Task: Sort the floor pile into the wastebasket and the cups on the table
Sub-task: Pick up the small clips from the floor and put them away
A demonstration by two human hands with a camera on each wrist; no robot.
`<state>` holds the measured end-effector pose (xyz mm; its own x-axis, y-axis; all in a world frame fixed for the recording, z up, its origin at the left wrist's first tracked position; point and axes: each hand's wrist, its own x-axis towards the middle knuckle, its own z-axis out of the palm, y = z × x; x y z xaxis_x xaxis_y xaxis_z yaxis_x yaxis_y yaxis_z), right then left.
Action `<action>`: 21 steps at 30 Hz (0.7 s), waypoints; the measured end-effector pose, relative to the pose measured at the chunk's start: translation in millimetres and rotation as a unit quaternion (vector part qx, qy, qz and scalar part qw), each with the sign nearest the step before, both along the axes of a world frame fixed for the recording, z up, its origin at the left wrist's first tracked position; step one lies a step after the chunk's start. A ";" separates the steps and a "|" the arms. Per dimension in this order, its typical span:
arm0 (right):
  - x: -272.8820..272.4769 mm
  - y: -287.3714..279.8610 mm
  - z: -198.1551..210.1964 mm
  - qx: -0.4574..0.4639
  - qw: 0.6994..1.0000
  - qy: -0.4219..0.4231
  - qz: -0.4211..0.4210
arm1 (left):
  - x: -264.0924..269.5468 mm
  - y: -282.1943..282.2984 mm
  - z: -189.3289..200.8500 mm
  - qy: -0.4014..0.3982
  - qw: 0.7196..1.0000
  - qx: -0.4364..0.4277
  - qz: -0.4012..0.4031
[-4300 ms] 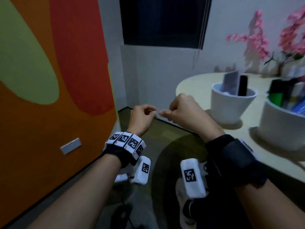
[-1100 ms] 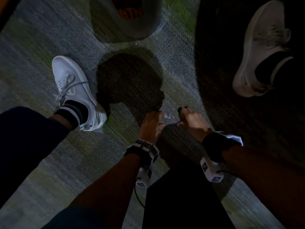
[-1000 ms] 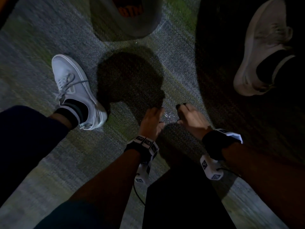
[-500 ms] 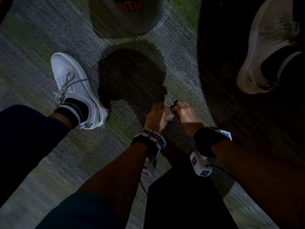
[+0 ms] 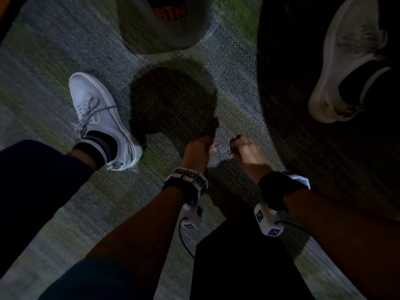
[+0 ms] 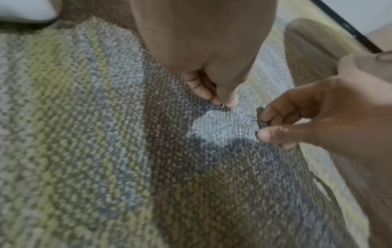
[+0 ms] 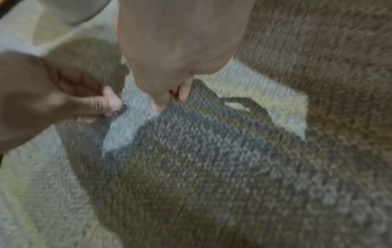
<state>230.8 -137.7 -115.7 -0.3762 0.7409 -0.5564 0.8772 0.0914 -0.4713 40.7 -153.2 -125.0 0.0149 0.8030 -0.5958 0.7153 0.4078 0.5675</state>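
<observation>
Low in the frame's centre, the hands have drawn apart since half a second ago. The left hand (image 6: pixel 214 87) pinches a small shiny bit, perhaps a paper clip (image 6: pixel 223 105); the right hand (image 6: pixel 314 115) pinches a dark piece (image 6: pixel 261 117). A few glinting bits (image 5: pixel 223 150) remain on the carpet (image 5: pixel 65 202); the wastebasket (image 5: pixel 164 20) stands at top centre.

The carpet (image 6: pixel 84 134) was striped grey and yellow-green, the shoe (image 5: pixel 101 118) white, its sock (image 5: pixel 95 144) black with white bands.
</observation>
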 end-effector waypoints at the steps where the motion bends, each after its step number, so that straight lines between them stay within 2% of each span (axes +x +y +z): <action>1: -4.7 -1.2 -1.3 -0.004 1.000 0.001 -0.010 | 0.8 -1.6 0.1 -0.006 1.000 -0.004 0.012; 4: -18.0 -5.1 -3.0 0.007 1.000 0.001 -0.025 | 3.2 -4.0 1.7 -0.049 0.998 -0.001 0.029; 9: -16.8 -6.3 -0.4 -0.007 0.997 0.028 -0.075 | 1.1 -8.7 1.4 -0.006 0.995 0.058 -0.081; 13: -20.6 -14.7 9.4 -0.040 0.997 -0.003 -0.067 | -1.2 -13.7 -7.4 0.011 0.987 0.116 -0.107; 18: -32.0 -20.1 4.9 0.003 0.998 -0.011 -0.060 | -2.3 -9.0 3.1 0.025 0.987 0.086 -0.136; 21: -37.1 -17.4 -2.1 0.025 0.997 0.010 -0.069 | -6.2 -6.3 6.5 -0.001 0.983 0.109 -0.150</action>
